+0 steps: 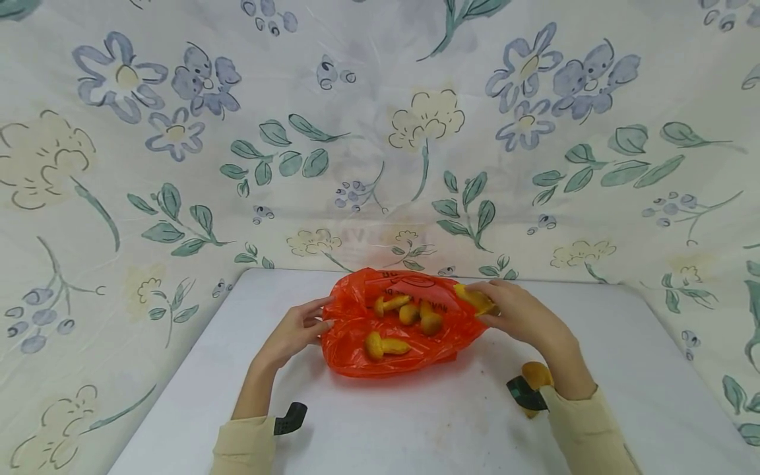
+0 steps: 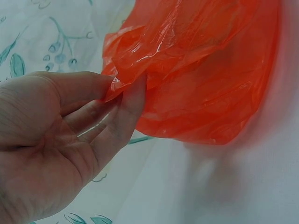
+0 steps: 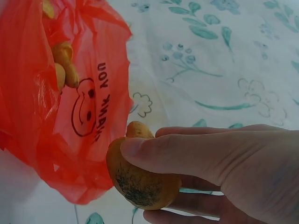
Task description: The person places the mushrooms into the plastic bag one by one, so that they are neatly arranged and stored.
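A red plastic bag (image 1: pixel 356 359) lies opened on the table, with several yellow-brown mushrooms (image 1: pixel 380 346) inside it. My left hand (image 1: pixel 295 333) pinches the bag's left edge between thumb and fingers, plainly seen in the left wrist view, where the bag film (image 2: pixel 201 93) is creased at the grip. At the bag's right edge, my right hand (image 1: pixel 522 315) holds another mushroom (image 3: pixel 145 182) by its cap. Dark specks mark that cap in the right wrist view. Printed lettering and a smiling face show on the bag's inner wall (image 3: pixel 110 140).
One more mushroom (image 1: pixel 536 375) lies on the white table (image 1: pixel 475 429), partly hidden by the right wrist's black camera mount (image 1: pixel 526 394). Behind the table hangs a floral cloth (image 1: pixel 368 165), close to the bag's far side.
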Motion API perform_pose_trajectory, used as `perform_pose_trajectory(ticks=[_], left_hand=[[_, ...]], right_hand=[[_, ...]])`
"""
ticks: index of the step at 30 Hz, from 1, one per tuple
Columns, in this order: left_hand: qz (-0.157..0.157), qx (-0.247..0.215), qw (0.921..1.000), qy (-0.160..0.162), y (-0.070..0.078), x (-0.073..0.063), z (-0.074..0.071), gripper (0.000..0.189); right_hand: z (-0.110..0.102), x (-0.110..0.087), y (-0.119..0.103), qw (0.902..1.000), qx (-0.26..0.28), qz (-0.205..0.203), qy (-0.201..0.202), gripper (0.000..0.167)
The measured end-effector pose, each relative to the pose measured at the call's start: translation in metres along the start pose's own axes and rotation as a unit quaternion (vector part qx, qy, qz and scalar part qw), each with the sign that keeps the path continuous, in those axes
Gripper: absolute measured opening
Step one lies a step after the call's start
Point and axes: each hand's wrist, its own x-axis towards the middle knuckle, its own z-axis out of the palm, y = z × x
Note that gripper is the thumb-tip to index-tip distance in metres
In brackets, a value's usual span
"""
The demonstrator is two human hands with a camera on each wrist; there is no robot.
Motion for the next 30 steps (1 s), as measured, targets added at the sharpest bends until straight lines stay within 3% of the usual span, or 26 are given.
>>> perform_pose_trajectory(ticks=[20, 30], left_hand=[[-0.003, -0.002, 1.0, 0.0, 0.0, 0.0, -0.001, 0.053], [-0.001, -0.006, 1.0, 0.0, 0.0, -0.001, -0.001, 0.053]], right_hand=[[0.019, 0.041, -0.026, 0.9966, -0.003, -0.06, -0.056, 0.048], [0.033, 0.056, -0.039, 0.9938, 0.022, -0.043, -0.1, 0.047]])
